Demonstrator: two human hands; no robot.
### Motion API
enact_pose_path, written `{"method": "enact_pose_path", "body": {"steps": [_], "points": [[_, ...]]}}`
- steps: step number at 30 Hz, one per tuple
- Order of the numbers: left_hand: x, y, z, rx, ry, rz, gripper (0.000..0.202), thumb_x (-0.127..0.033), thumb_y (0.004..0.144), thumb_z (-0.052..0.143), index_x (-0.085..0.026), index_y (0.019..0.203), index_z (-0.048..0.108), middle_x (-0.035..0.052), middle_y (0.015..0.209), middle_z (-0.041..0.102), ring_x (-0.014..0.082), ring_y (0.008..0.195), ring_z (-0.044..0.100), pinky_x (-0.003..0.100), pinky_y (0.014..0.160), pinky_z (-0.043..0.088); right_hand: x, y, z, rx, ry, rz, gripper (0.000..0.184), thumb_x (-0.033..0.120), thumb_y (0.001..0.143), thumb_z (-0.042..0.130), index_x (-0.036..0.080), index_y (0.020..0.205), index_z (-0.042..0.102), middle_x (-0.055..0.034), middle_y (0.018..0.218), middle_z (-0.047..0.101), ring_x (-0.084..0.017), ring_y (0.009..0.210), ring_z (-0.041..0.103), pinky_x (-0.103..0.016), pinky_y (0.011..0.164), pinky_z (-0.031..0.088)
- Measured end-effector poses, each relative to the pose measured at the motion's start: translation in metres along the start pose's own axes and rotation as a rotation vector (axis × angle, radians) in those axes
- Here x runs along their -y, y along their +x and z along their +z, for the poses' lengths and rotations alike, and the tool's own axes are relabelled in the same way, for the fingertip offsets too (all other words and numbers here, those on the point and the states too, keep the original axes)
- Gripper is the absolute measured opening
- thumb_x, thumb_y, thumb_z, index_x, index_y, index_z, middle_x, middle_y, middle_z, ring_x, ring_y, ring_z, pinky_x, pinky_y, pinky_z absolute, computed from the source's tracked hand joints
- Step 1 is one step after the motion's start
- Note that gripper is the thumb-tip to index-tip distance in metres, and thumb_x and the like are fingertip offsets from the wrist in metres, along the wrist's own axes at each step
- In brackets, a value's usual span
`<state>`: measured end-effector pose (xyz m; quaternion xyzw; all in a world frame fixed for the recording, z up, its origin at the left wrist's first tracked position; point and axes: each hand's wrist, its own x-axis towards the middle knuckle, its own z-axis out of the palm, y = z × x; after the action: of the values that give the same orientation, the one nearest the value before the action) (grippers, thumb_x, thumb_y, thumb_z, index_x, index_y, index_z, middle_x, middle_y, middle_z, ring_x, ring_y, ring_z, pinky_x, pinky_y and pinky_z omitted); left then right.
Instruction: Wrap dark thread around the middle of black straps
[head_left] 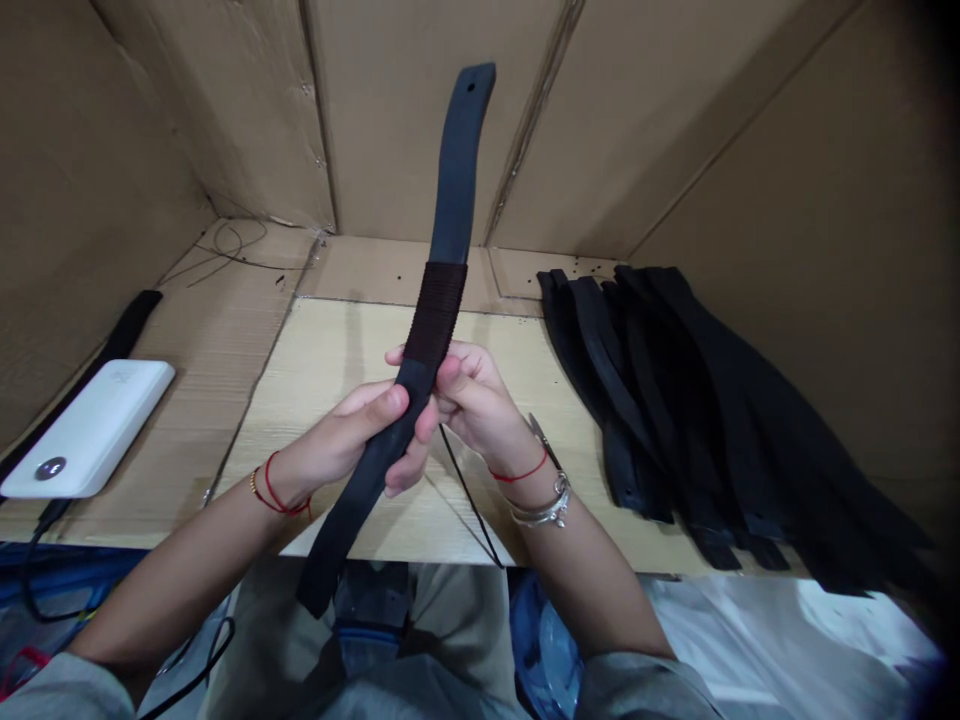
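A long black curved strip (454,190), with a small hole at its upper end, slants up in front of me. Dark brown cord (435,312) is wound in tight rows around its middle. My left hand (375,425) grips the strip below the winding, thumb on its face. My right hand (476,395) closes on the strip's right side at the winding's lower end, its fingers partly behind it. From beneath my right hand a loose length of thin dark cord (469,488) runs down to the board's front edge.
A heap of similar black strips (675,400) lies on the right. A white power bank (97,425) with a cable stands left, beside another black strip (124,325). Thin thread (232,245) curls at the back left. Partly behind my right wrist is a slim pointed tool (541,438). Cardboard walls (420,130) enclose the board.
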<state>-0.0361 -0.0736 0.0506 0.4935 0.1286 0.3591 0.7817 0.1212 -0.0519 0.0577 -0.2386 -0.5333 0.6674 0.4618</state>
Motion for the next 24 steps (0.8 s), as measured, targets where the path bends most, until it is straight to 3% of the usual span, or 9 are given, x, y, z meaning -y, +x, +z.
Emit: {"method": "enact_pose_path", "body": {"steps": [2, 5, 8, 12, 15, 19, 22, 24], "points": [[0.003, 0.000, 0.002, 0.065, -0.058, -0.007, 0.037, -0.051, 0.095, 0.051, -0.018, 0.082, 0.059, -0.0012, 0.049, 0.052, 0.0115, 0.041, 0.048, 0.022, 0.044, 0.043, -0.002, -0.002, 0.000, 0.060, 0.044, 0.020, 0.055, 0.065, 0.076, 0.069, 0.015, 0.097, 0.068, 0.0031, 0.048, 0.058, -0.007, 0.038, 0.042, -0.019, 0.038, 0.024], [0.005, 0.000, 0.002, 0.144, -0.120, -0.057, 0.040, -0.054, 0.093, 0.050, -0.018, 0.080, 0.060, -0.0009, 0.048, 0.051, 0.0127, 0.041, 0.047, 0.024, 0.045, 0.044, -0.004, -0.003, 0.000, 0.104, 0.107, 0.025, 0.052, 0.062, 0.073, 0.073, 0.014, 0.093, 0.068, 0.0012, 0.050, 0.062, -0.009, 0.040, 0.050, -0.018, 0.037, 0.026], [0.003, 0.000, 0.000, 0.135, -0.074, -0.084, 0.045, -0.057, 0.094, 0.047, -0.018, 0.081, 0.062, 0.0011, 0.050, 0.055, 0.0140, 0.044, 0.051, 0.025, 0.047, 0.044, -0.002, -0.002, 0.000, 0.089, 0.113, 0.048, 0.051, 0.062, 0.071, 0.075, 0.014, 0.087, 0.068, 0.0013, 0.048, 0.061, -0.009, 0.039, 0.053, -0.018, 0.036, 0.026], [0.002, 0.000, -0.001, -0.086, 0.227, -0.040, 0.053, -0.060, 0.096, 0.041, -0.014, 0.083, 0.063, 0.0048, 0.055, 0.063, 0.0136, 0.048, 0.057, 0.023, 0.048, 0.043, 0.001, 0.001, -0.002, 0.071, 0.081, 0.012, 0.044, 0.056, 0.075, 0.075, 0.014, 0.086, 0.069, 0.0017, 0.048, 0.060, -0.010, 0.038, 0.053, -0.018, 0.035, 0.025], [0.005, 0.003, 0.002, -0.289, 0.437, 0.051, 0.048, -0.060, 0.090, 0.052, -0.014, 0.080, 0.061, 0.0021, 0.054, 0.062, 0.0121, 0.046, 0.054, 0.023, 0.046, 0.043, 0.000, 0.006, -0.002, -0.002, 0.069, -0.012, 0.038, 0.050, 0.074, 0.078, 0.014, 0.081, 0.069, 0.0038, 0.047, 0.056, -0.007, 0.037, 0.047, -0.019, 0.036, 0.023], [0.005, 0.007, 0.005, -0.553, 0.791, 0.195, 0.026, -0.037, 0.080, 0.072, -0.016, 0.075, 0.057, -0.0017, 0.059, 0.058, 0.0107, 0.051, 0.054, 0.022, 0.047, 0.040, 0.000, 0.010, -0.002, -0.126, -0.002, -0.001, 0.040, 0.048, 0.070, 0.081, 0.011, 0.074, 0.068, 0.0060, 0.049, 0.050, -0.002, 0.039, 0.030, -0.020, 0.038, 0.014], [0.002, 0.007, 0.006, -0.567, 0.868, 0.210, 0.022, -0.033, 0.085, 0.065, -0.017, 0.073, 0.055, -0.0025, 0.058, 0.056, 0.0102, 0.051, 0.053, 0.022, 0.047, 0.040, 0.002, 0.010, -0.003, -0.120, -0.016, 0.001, 0.037, 0.046, 0.072, 0.080, 0.010, 0.076, 0.070, 0.0080, 0.049, 0.043, -0.001, 0.041, 0.021, -0.022, 0.040, 0.009], [0.000, 0.005, 0.006, -0.513, 0.817, 0.190, 0.025, -0.036, 0.090, 0.059, -0.017, 0.074, 0.054, -0.0031, 0.056, 0.054, 0.0095, 0.049, 0.051, 0.021, 0.045, 0.040, 0.004, 0.009, -0.004, -0.094, -0.004, -0.003, 0.033, 0.042, 0.076, 0.079, 0.010, 0.077, 0.071, 0.0090, 0.048, 0.038, -0.001, 0.041, 0.019, -0.022, 0.040, 0.008]]}}
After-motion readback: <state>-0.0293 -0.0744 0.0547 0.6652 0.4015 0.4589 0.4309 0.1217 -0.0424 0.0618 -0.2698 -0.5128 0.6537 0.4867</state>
